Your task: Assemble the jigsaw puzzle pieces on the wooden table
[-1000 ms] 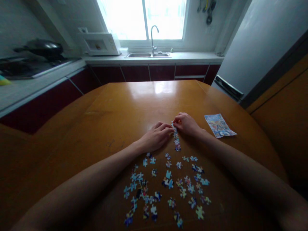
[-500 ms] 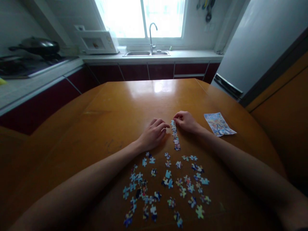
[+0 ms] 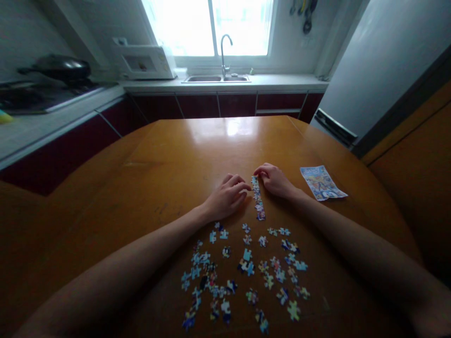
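A narrow strip of joined puzzle pieces (image 3: 258,198) lies on the brown wooden table (image 3: 183,155), running away from me. My left hand (image 3: 227,197) rests on the table just left of the strip, fingers curled and their tips close to its upper part. My right hand (image 3: 275,179) sits at the strip's far end, its fingertips pinched on the top piece. Several loose puzzle pieces (image 3: 243,272) are scattered on the table nearer to me, between my forearms.
A printed picture leaflet (image 3: 322,182) lies right of my right hand. Beyond the table run a counter with a sink and tap (image 3: 221,70), a white microwave (image 3: 144,62), and a black pan (image 3: 59,68) on the stove. A grey fridge (image 3: 373,70) stands at the right.
My left hand has pulled back a little from the strip and then edged toward it again. My right hand has stayed at the strip's far end. The view shifted slightly.
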A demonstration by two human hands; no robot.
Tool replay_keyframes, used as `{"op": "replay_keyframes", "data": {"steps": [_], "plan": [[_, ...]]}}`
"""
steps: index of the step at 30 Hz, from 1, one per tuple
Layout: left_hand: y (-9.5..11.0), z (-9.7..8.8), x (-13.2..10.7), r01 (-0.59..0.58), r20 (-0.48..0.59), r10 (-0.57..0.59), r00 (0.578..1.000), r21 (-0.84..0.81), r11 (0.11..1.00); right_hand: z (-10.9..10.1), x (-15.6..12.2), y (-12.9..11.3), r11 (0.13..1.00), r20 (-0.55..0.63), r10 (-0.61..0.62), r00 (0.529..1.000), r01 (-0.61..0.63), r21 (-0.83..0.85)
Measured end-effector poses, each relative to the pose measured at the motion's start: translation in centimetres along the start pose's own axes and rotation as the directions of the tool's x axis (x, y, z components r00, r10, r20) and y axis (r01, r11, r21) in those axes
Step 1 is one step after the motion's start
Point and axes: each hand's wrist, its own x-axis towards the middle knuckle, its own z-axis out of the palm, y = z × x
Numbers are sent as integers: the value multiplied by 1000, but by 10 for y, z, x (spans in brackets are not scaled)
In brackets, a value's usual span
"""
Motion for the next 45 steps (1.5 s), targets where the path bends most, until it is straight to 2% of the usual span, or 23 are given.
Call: {"op": "replay_keyframes", "data": {"steps": [3,6,9,13,20,32,36,40,42,45], "plan": [[5,-6,-1,-117,110,121,986,-43,992,1,0,1,1000,-9,4,1000,-4,18],[13,-14,-1,-226,224,246,943,-113,968,2,0,1,1000,-5,5,1000,-5,17],[18,-21,-1,-273,289,310,906,-161,948,2,-1,0,1000,-5,6,1000,-6,3],[19,-23,0,-283,355,323,877,-161,946,1,-1,-2,1000,-6,-8,1000,8,-18],[20,-22,1,-239,404,279,871,-147,960,0,-2,-3,999,-2,-9,1000,9,-37],[15,-20,2,-237,321,317,893,-264,935,0,-2,-5,998,9,4,1000,-4,-56],[12,-17,2,-179,262,256,931,-283,942,0,-2,-5,998,10,1,1000,0,-58],[7,-13,3,-102,105,131,986,-247,964,1,-1,-4,998,5,3,1000,-3,-70],[5,-10,3,-78,46,91,995,-226,971,2,-1,-3,998,-5,7,1000,-7,-59],[4,-9,3,-89,55,105,993,-240,967,3,-1,-3,1000,-37,19,999,-20,-18]]}}
